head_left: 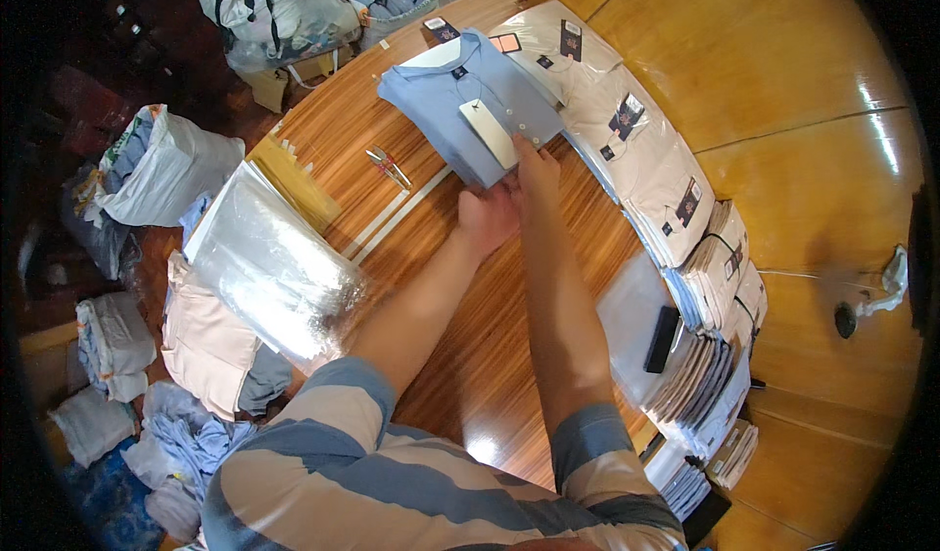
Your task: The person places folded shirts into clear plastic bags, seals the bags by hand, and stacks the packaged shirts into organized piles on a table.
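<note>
A folded light-blue shirt [421,96] with a collar, buttons and a long cream hang tag [488,132] lies toward the far side of the wooden table. My left hand [490,216] is closed at the shirt's near edge, its fingertips partly hidden. Right beside it, my right hand [537,169] grips the same edge by the tag's lower end, with the thumb on top. The two hands touch or nearly touch.
Bagged pale-pink shirts [636,140] line the right side, with a black phone [662,340] nearer me. Clear plastic bags [274,267] are stacked at left. A small metal tool [389,167] lies by white tape strips [401,213]. Filled sacks [171,169] stand beyond the table.
</note>
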Motion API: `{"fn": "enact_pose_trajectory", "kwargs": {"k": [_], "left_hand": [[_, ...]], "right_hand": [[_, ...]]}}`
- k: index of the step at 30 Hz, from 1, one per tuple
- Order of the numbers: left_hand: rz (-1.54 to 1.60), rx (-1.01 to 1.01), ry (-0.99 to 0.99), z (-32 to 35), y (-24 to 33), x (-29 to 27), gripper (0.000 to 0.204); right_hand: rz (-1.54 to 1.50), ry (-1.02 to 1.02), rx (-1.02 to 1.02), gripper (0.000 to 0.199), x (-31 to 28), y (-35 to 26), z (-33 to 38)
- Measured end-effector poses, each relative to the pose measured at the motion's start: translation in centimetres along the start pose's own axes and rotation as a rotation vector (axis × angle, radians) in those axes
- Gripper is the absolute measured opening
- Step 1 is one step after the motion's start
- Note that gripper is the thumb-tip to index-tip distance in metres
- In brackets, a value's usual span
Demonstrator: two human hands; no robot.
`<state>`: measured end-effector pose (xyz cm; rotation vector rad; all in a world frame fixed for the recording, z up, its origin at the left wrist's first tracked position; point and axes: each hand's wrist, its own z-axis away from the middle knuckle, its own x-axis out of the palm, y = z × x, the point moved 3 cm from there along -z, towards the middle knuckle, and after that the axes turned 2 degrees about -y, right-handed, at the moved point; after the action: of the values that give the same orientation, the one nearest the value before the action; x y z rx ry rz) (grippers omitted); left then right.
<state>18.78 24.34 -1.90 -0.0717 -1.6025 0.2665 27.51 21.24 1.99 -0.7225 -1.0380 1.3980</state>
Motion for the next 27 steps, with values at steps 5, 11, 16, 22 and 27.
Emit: {"fn": "enact_pose_trajectory", "kwargs": {"k": [5,11,16,22,27], "left_hand": [[-0.149,0.187,0.144,1.4,3.5,-2.4,0.069],[-0.151,-0.121,0.391,14.2,-0.3,0.4,0.067],[-0.553,-0.524,0.514,26.6,1.9,0.6,0.069],[-2.131,-0.508,0.289,31.9,0.7,6.1,0.066],[-2.132,-0.458,0.26,32.5,1.5,5.0,0.073]], "right_hand": [[0.073,0.049,-0.176,0.04,-5.3,2.2,8.0],[0.038,0.133,-0.063,0.032,-18.4,8.2,24.9],[0.105,0.153,0.147,0.034,-25.6,15.2,36.5],[0.656,0.298,-0.149,0.043,-26.6,16.3,43.2],[1.329,-0.151,-0.673,0.051,-21.8,11.2,44.6]]}}
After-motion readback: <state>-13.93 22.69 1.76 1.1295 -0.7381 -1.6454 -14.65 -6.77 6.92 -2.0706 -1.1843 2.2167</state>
